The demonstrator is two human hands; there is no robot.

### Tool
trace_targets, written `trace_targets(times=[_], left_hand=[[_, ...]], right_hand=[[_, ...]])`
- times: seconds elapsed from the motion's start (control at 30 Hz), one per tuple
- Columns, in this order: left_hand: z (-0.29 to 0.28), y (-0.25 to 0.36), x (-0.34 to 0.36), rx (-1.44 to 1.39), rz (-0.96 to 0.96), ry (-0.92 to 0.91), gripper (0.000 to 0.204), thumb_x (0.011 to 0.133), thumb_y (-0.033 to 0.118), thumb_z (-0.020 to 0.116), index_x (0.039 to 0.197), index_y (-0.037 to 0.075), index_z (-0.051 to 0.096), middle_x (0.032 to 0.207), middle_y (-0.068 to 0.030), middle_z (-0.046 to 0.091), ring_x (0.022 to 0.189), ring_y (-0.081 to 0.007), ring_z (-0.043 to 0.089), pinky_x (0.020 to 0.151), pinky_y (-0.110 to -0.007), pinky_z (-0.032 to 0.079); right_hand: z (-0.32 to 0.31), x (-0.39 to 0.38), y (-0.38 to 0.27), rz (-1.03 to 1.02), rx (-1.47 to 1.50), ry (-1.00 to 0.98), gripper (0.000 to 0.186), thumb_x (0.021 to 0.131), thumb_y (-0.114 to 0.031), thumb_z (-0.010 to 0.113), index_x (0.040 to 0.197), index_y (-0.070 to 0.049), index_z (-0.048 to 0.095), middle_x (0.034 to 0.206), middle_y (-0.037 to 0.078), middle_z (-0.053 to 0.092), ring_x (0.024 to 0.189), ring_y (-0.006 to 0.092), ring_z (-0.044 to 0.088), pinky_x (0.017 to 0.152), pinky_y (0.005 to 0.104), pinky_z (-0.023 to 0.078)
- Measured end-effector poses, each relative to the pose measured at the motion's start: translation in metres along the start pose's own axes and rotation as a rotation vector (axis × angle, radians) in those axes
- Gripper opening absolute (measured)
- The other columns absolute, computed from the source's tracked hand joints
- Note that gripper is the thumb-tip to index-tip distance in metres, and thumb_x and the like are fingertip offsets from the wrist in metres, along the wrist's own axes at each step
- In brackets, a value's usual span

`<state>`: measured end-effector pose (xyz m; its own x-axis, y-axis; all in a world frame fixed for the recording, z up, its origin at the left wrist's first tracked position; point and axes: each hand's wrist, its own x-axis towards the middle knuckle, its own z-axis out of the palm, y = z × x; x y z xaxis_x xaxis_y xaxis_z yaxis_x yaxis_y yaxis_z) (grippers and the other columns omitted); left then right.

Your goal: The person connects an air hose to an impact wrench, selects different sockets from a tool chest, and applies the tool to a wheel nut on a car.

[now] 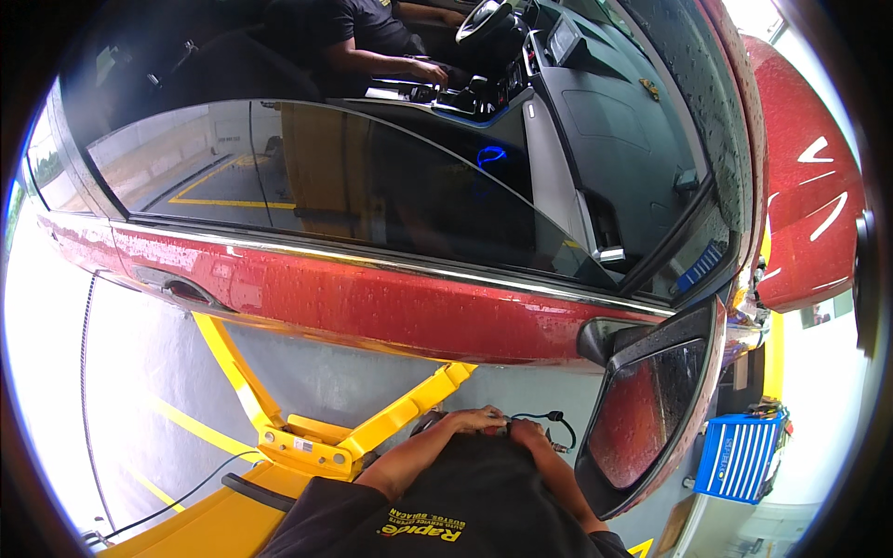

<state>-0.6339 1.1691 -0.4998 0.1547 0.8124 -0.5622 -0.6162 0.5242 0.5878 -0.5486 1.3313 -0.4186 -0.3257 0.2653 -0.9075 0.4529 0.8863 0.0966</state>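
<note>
My left hand and my right hand meet low in the head view, in front of my dark shirt. Their fingers are closed around something small that I cannot make out clearly. A dark hose with fittings loops out to the right of my hands. Just above them is the lower door of a red, wet car, with its side mirror close on my right. A yellow lift arm reaches under the car to the left of my hands.
Another person sits inside the car, one hand by the center console. The yellow lift base spans the lower left, with another arm angled under the car. A blue tool chest stands beyond the mirror at the right.
</note>
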Motion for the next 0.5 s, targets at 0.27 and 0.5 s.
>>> trace_targets(times=[0.27, 0.5], left_hand=[[0.006, 0.027, -0.017, 0.047, -0.035, -0.004, 0.077, 0.089, 0.056, 0.070, 0.147, 0.017, 0.037, 0.140, -0.0123, 0.049, 0.127, -0.0214, 0.046, 0.097, -0.041, 0.045], [0.006, 0.030, -0.016, 0.065, -0.044, -0.038, 0.080, 0.087, 0.062, 0.069, 0.146, 0.019, 0.037, 0.146, -0.0136, 0.044, 0.132, -0.0225, 0.041, 0.100, -0.043, 0.041]], right_hand=[[0.003, 0.003, 0.006, 0.009, 0.000, 0.018, 0.041, 0.096, -0.026, 0.046, 0.128, -0.009, 0.065, 0.133, 0.018, 0.063, 0.124, 0.0349, 0.060, 0.103, 0.0478, 0.048], [0.003, 0.003, 0.007, 0.009, -0.004, 0.021, 0.041, 0.096, -0.025, 0.046, 0.127, -0.008, 0.066, 0.132, 0.019, 0.063, 0.123, 0.0357, 0.061, 0.102, 0.0480, 0.048]])
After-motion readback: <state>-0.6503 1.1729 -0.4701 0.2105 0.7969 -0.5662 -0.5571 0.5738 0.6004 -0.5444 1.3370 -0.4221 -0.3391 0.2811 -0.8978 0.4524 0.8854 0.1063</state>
